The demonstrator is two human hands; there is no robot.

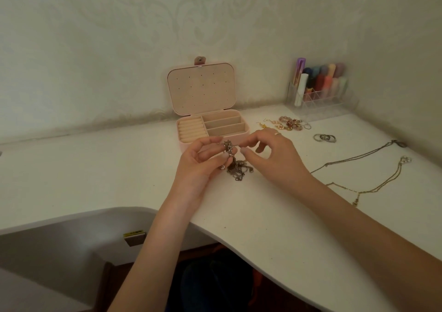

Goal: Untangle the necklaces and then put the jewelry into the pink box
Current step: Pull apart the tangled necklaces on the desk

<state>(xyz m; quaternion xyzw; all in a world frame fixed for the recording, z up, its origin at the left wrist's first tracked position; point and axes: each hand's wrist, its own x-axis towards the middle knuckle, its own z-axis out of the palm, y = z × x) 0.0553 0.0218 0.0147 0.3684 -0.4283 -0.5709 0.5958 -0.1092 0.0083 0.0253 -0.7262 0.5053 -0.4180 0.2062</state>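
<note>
Pink, with a cream lining, the rectangular jewelry box (215, 142) is seen standing open on the white desk (95, 168), its lid propped upright against the patterned wall. Just in front of the box, a tangled clump of dark silver chain necklaces (235, 166) is held up, its lower loops trailing down to the desk surface. The upper part of the tangle is gripped by the left hand (203, 166), fingers curled around it. A strand of the same tangle appears to be pinched between thumb and forefinger of the right hand (275, 154), on which a ring is worn. To the right of the box, gold hook earrings and a pink beaded bracelet (290, 122) are laid out, with a small group of silver rings (324, 138) a little further right. Well to the right of the box, two thin chain necklaces (373, 185) lie stretched across the desk. Behind these, right of the box lid, a clear plastic organizer of coloured tubes (320, 87) is set in the corner.
</note>
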